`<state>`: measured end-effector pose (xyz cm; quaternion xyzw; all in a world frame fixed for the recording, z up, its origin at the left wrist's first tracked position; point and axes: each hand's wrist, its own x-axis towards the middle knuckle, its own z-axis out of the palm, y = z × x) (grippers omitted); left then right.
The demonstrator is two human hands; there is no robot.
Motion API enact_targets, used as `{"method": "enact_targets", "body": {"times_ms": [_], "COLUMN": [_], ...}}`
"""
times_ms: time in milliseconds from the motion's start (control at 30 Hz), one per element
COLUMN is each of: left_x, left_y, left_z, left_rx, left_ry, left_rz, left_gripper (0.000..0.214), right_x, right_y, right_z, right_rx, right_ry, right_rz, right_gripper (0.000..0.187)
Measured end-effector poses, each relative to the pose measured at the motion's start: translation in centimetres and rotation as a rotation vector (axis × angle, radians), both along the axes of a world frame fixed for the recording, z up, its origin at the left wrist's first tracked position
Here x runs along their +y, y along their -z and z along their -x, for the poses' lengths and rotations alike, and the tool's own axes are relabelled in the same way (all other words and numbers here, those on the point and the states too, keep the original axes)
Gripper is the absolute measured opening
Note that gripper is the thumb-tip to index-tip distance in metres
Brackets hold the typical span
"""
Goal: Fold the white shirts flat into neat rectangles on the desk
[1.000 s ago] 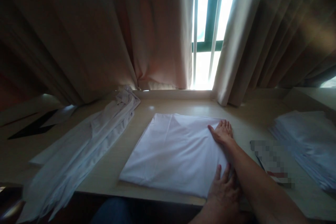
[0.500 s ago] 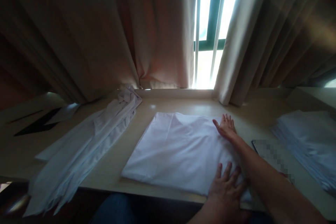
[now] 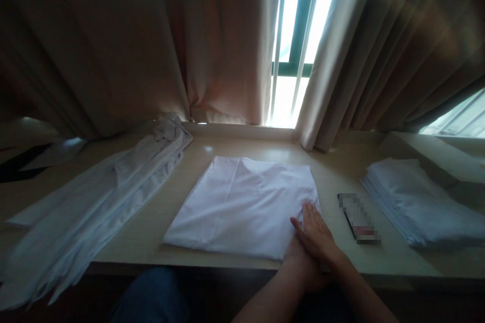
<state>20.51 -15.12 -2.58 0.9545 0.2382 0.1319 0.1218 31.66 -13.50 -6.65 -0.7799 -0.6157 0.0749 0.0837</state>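
A folded white cloth (image 3: 242, 207) lies flat on the light wooden table, with soft creases across its top. My right hand (image 3: 316, 229) rests on the cloth's right edge, its fingers stretched forward and its thumb apart. Just below it, at the near right corner of the cloth, is my left hand (image 3: 297, 257). The right hand crosses over the left and hides its fingers, so whether they hold the fabric does not show.
Long white fabric pieces (image 3: 113, 186) lie bunched on the left and hang over the front edge. To the right are a blurred-out phone-like object (image 3: 358, 219) and a stack of folded white cloths (image 3: 420, 202). Curtains (image 3: 227, 60) and a barred window stand behind the table (image 3: 261, 144).
My right hand has slid along the cloth's right edge toward me and now overlaps my left hand. My left hand's fingers, spread on the cloth before, are now hidden. The view has shifted right.
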Motion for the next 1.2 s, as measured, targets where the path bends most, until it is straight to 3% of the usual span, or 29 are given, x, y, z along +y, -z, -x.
{"method": "enact_targets", "body": {"times_ms": [233, 433, 667, 900, 1200], "left_x": [0.5, 0.6, 0.9, 1.0, 1.1], "left_y": [-2.2, -1.6, -1.1, -0.5, 0.1], "left_z": [1.1, 1.0, 0.9, 1.1, 1.2], "left_rx": [-0.044, -0.011, 0.095, 0.064, 0.045], "left_ry": [0.023, 0.064, 0.085, 0.072, 0.137], "left_rz": [0.006, 0.014, 0.024, 0.060, -0.027], "left_gripper": [0.091, 0.087, 0.082, 0.079, 0.059], "right_x": [3.8, 6.8, 11.3, 15.8, 17.8], "right_y": [0.5, 1.4, 1.0, 1.1, 1.5], "right_z": [-2.2, -4.2, -6.0, -8.4, -9.1], "right_rx": [-0.006, -0.021, -0.070, -0.043, -0.037], "right_ry": [0.051, 0.092, 0.192, 0.262, 0.307], "right_rz": [0.014, -0.015, 0.025, 0.047, 0.016], "right_gripper": [0.094, 0.092, 0.097, 0.096, 0.092]}}
